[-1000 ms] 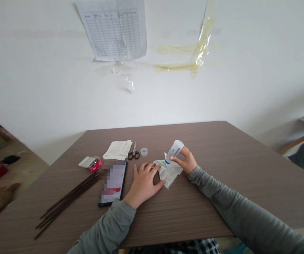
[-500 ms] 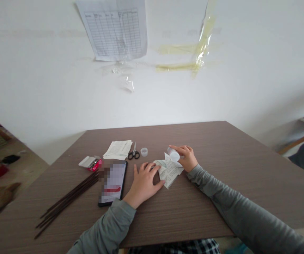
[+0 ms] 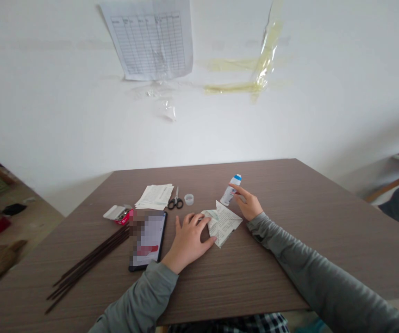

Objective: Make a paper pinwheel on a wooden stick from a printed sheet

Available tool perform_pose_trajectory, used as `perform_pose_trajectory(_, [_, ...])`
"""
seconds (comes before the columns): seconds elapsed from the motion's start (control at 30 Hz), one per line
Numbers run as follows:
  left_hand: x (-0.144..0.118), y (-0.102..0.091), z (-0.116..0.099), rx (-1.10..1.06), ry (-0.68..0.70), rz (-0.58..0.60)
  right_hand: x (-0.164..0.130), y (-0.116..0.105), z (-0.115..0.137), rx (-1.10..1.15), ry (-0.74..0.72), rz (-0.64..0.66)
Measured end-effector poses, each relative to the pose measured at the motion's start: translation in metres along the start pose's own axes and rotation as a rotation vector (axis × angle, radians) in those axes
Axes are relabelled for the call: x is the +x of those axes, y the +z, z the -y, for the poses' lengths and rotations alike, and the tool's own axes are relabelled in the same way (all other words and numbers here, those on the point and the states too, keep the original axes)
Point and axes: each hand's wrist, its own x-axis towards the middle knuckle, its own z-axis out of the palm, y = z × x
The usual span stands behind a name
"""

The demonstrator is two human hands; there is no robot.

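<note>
In the head view, as I looked on, the left hand lay spread over folded printed paper on a brown table, while the right hand, drawn narrow, held a slanted bottle, blue end up, just beyond it; the paper seemed light and easily creased, best steadied flat, the bottle light and smooth, best gripped round its middle

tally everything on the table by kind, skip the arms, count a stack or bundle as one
bottle: 1
cap: 1
folded paper: 1
paper stack: 1
scissors: 1
phone: 1
small open box: 1
bundle of dark sticks: 1
total: 8
</note>
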Motion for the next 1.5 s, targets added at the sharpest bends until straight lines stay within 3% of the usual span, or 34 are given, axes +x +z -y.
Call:
perform_pose_trajectory(0.2, [0.000,0.000,0.001,-0.003,0.010,-0.005,0.002,-0.006,-0.007,-0.107,-0.137,-0.062])
perform_pose_trajectory(0.5, [0.000,0.001,0.001,-0.002,0.006,-0.018,0.004,-0.012,-0.013,-0.363,-0.293,0.059])
perform_pose_trajectory(0.87, [0.001,-0.001,0.002,0.000,0.002,-0.011,0.001,-0.005,-0.021,-0.092,-0.298,-0.046])
perform_pose_trajectory(1.03, [0.000,-0.001,0.003,0.001,0.007,0.003,0.002,-0.012,-0.009,0.035,-0.248,-0.120])
perform_pose_trajectory(1.17, [0.000,0.000,0.005,-0.013,0.017,-0.010,0.003,-0.012,-0.003,0.116,-0.097,-0.175])
perform_pose_trajectory(1.33, [0.000,0.000,0.005,-0.017,0.026,-0.018,0.005,-0.003,-0.006,0.249,0.084,-0.118])
perform_pose_trajectory(1.5, [-0.002,-0.003,0.003,0.004,0.007,0.008,0.009,0.001,-0.009,0.194,0.137,-0.073])
